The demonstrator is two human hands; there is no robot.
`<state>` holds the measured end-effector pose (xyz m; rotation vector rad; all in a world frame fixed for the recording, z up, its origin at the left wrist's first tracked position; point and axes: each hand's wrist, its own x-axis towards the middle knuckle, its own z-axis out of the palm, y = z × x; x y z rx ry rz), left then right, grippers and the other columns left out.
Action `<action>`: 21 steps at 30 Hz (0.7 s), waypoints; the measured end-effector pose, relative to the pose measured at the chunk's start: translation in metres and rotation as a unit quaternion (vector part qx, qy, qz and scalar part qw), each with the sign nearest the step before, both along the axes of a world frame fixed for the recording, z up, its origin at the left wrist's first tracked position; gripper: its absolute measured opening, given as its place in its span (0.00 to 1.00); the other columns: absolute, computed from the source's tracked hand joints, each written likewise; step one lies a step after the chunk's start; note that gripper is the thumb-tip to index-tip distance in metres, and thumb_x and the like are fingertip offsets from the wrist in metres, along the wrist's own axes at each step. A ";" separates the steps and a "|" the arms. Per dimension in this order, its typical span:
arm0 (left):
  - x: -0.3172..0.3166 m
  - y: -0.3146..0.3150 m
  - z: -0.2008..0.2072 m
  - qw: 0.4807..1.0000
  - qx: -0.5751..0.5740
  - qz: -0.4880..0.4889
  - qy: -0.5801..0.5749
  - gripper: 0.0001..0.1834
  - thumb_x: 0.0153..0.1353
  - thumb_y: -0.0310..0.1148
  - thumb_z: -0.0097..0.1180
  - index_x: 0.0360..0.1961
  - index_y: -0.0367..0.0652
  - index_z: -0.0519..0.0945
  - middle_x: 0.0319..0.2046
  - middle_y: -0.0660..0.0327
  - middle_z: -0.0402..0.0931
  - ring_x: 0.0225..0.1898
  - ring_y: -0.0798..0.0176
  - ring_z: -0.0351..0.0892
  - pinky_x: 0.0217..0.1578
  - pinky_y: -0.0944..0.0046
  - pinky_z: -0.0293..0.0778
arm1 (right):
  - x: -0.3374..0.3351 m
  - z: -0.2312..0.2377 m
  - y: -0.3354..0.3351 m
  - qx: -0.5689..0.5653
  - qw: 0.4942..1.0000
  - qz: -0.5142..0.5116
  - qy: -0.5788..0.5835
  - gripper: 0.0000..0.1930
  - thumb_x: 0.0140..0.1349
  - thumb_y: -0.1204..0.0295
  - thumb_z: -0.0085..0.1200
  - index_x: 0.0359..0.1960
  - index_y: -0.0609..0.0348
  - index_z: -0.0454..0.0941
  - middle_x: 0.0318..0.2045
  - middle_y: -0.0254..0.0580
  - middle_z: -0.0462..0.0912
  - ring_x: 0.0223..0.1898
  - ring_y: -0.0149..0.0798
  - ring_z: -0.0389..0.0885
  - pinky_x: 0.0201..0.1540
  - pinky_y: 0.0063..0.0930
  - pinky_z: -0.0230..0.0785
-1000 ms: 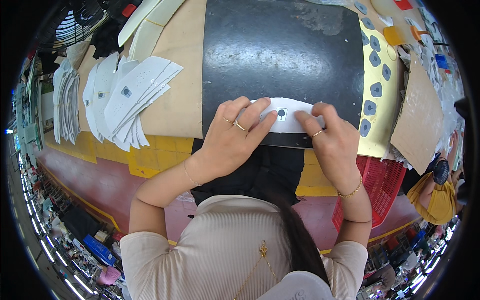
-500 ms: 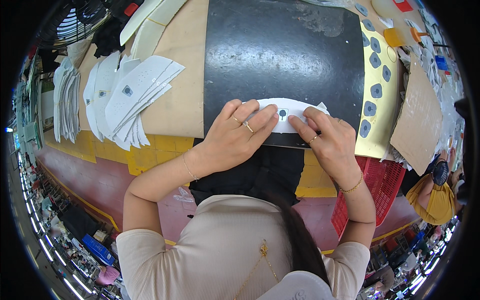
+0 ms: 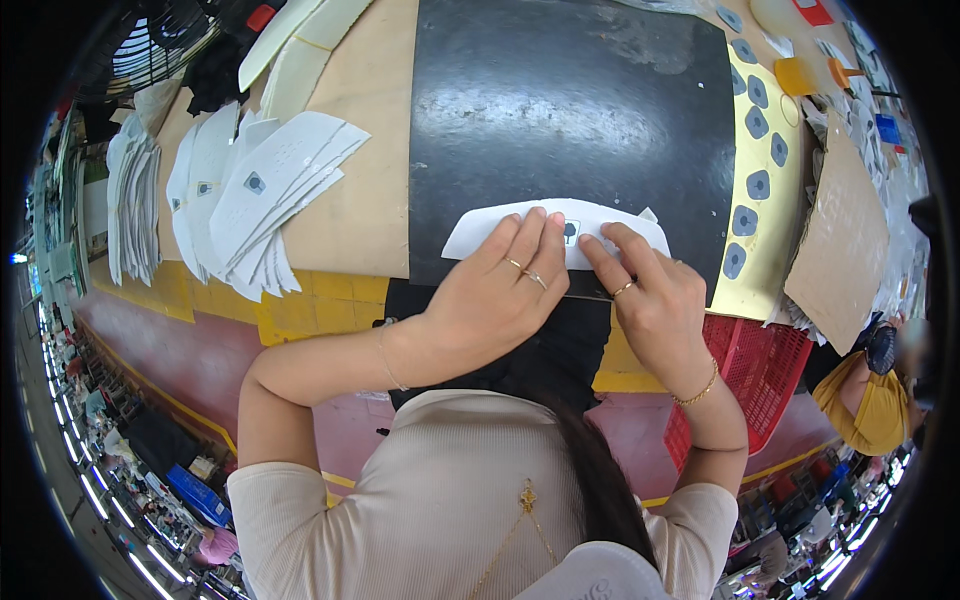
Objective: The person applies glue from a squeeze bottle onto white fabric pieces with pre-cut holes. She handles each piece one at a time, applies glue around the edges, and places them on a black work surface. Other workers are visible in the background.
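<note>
Near the front edge of the mat point(image 3: 570, 110), single panel point(image 3: 592, 212); to its left, on the table point(image 3: 370, 215), stacked panels point(image 3: 270, 190); right of the mat, patches point(image 3: 758, 185) on a sheet point(image 3: 778, 215). Farther right, cardboard piece point(image 3: 838, 235).

The table point(image 3: 375, 170) carries white pieces point(image 3: 265, 195), a black mat point(image 3: 565, 110), possibly a fan point(image 3: 150, 50).

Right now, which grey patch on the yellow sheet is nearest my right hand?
The lowest grey patch on the yellow sheet; others sit higher, farther from your right hand.
</note>
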<state>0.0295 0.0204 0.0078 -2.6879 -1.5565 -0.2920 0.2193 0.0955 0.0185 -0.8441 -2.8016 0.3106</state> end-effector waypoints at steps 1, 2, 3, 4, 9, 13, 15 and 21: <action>0.002 -0.001 0.001 1.000 -0.005 0.007 0.004 0.17 0.51 0.29 0.51 0.41 0.32 0.76 0.50 0.47 0.71 0.55 0.50 0.69 0.53 0.55 0.67 | -0.001 -0.002 -0.003 0.014 1.000 -0.006 0.002 0.19 0.45 0.79 0.53 0.43 0.53 0.79 0.42 0.35 0.77 0.23 0.29 0.76 0.24 0.23 0.70; 0.004 -0.003 0.001 1.000 -0.009 0.014 0.008 0.17 0.51 0.29 0.51 0.42 0.32 0.76 0.50 0.47 0.71 0.56 0.49 0.68 0.54 0.55 0.67 | -0.002 -0.004 -0.006 0.028 1.000 -0.013 0.005 0.18 0.46 0.76 0.53 0.43 0.54 0.79 0.42 0.35 0.76 0.22 0.28 0.75 0.23 0.23 0.69; 0.005 -0.004 0.002 1.000 -0.014 0.021 0.012 0.18 0.51 0.29 0.51 0.43 0.31 0.76 0.51 0.47 0.71 0.56 0.49 0.68 0.54 0.54 0.66 | -0.003 -0.004 -0.009 0.042 0.999 -0.020 0.007 0.18 0.46 0.74 0.53 0.42 0.56 0.79 0.41 0.34 0.76 0.20 0.27 0.74 0.22 0.22 0.68; 0.004 -0.004 0.001 0.999 -0.018 0.023 -0.019 0.18 0.51 0.28 0.51 0.44 0.32 0.75 0.52 0.47 0.70 0.57 0.49 0.67 0.54 0.54 0.66 | -0.005 0.001 -0.012 -0.010 0.999 -0.047 -0.006 0.24 0.45 0.85 0.51 0.47 0.52 0.78 0.43 0.36 0.77 0.21 0.32 0.77 0.24 0.25 0.71; -0.007 -0.008 -0.005 0.992 -0.048 0.027 -0.112 0.22 0.49 0.27 0.54 0.48 0.33 0.73 0.55 0.49 0.66 0.59 0.48 0.64 0.55 0.52 0.64 | -0.016 -0.001 -0.016 -0.008 0.996 -0.088 -0.024 0.24 0.48 0.78 0.52 0.51 0.50 0.74 0.42 0.35 0.74 0.19 0.30 0.75 0.22 0.22 0.69; -0.009 -0.003 -0.007 0.993 -0.051 0.010 -0.106 0.20 0.52 0.28 0.51 0.48 0.35 0.73 0.55 0.47 0.66 0.59 0.50 0.64 0.56 0.52 0.63 | -0.016 -0.001 -0.010 -0.009 0.996 -0.088 -0.006 0.25 0.50 0.77 0.52 0.53 0.47 0.73 0.41 0.34 0.73 0.18 0.31 0.76 0.22 0.22 0.70; -0.009 -0.002 -0.006 0.991 -0.063 0.007 -0.121 0.20 0.52 0.28 0.51 0.48 0.36 0.73 0.55 0.47 0.65 0.59 0.49 0.63 0.56 0.51 0.63 | -0.014 0.008 -0.016 -0.030 0.994 -0.094 -0.044 0.24 0.50 0.77 0.52 0.52 0.47 0.74 0.43 0.34 0.73 0.19 0.33 0.78 0.22 0.23 0.71; -0.004 -0.009 -0.001 0.993 -0.043 0.020 -0.109 0.23 0.48 0.30 0.61 0.48 0.45 0.75 0.55 0.48 0.65 0.57 0.47 0.65 0.54 0.49 0.64 | 0.008 0.018 -0.018 -0.103 0.986 -0.124 0.039 0.15 0.50 0.79 0.53 0.42 0.53 0.81 0.45 0.36 0.77 0.26 0.38 0.81 0.26 0.29 0.72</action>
